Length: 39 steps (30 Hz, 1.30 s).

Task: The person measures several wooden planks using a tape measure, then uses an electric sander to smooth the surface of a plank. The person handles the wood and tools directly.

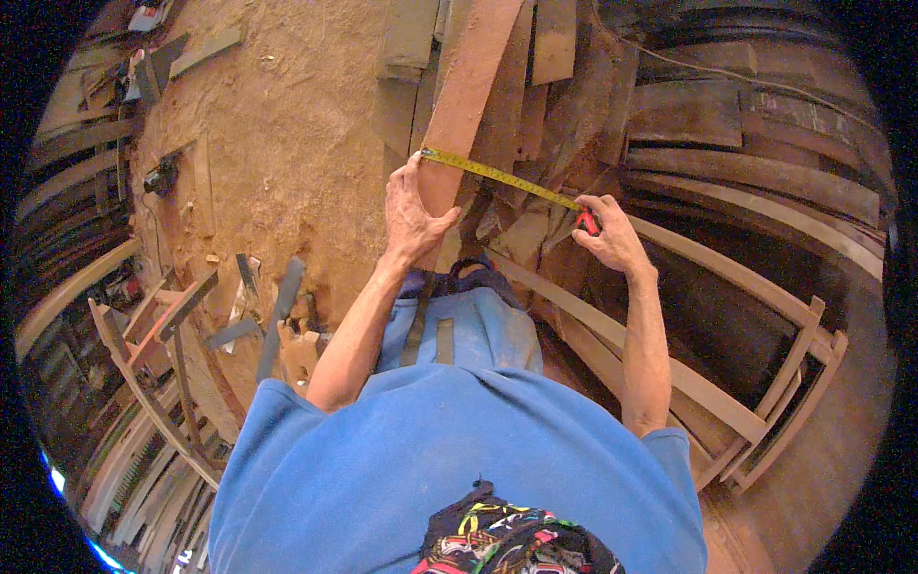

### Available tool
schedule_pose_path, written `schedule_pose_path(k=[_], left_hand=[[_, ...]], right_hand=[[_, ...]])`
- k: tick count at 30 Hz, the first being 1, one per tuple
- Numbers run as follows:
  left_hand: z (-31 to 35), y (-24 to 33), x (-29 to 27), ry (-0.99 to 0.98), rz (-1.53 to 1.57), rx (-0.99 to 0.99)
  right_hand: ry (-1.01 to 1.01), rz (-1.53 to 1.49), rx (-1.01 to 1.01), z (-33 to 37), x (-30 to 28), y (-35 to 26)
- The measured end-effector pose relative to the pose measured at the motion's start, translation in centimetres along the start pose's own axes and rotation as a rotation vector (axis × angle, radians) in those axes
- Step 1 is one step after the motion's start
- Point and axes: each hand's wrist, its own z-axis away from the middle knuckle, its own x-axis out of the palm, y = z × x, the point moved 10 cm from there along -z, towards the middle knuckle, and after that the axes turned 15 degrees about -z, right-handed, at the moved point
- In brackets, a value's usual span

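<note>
A yellow tape measure blade (507, 179) is pulled out across a long reddish-brown plank (470, 100) and runs on past its right edge. The fingertips of my left hand (416, 218) hold the blade's end at the plank's left edge, with the thumb spread over the wood. To the right, my right hand (615, 239) is closed around the red tape measure case (587, 222), clear of the plank. The blade slopes slightly down from left to right. The near end of the plank is partly hidden behind my left hand and wrist.
More boards (409, 43) lie beside the plank at the far side. Stacked timber (755, 191) and a wooden frame (708, 383) fill the right. On the left are another wooden frame (148, 402), offcuts (279, 311) and a dark power tool (161, 176). Sawdust (296, 124) covers the floor.
</note>
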Motion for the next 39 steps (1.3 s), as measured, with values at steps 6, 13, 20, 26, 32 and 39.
schedule_pose_path(k=[6, 13, 20, 26, 32, 39], left_hand=[[1.1, -1.1, 0.0, -0.046, 0.118, 0.028], [6.6, -4.2, -0.4, -0.205, 0.101, -0.008], [7.8, -5.6, 0.7, -0.361, 0.171, -0.145], [6.2, -5.2, 0.4, -0.411, 0.194, -0.158], [0.9, -1.6, -0.5, -0.226, 0.054, -0.171], [-4.1, 2.9, 0.5, -0.037, -0.101, -0.15]], right_hand=[[-0.063, -0.019, 0.029, 0.4, 0.5, -0.3], [-0.165, 0.004, -0.02, 2.3, 3.2, -1.2], [-0.253, -0.035, 0.092, 2.9, 4.6, 0.2], [-0.124, -0.391, 0.045, 3.2, 5.7, 1.0], [0.114, -0.859, 0.253, 6.2, 10.0, 5.1], [0.366, -0.935, 0.299, 10.0, 15.1, 10.7]])
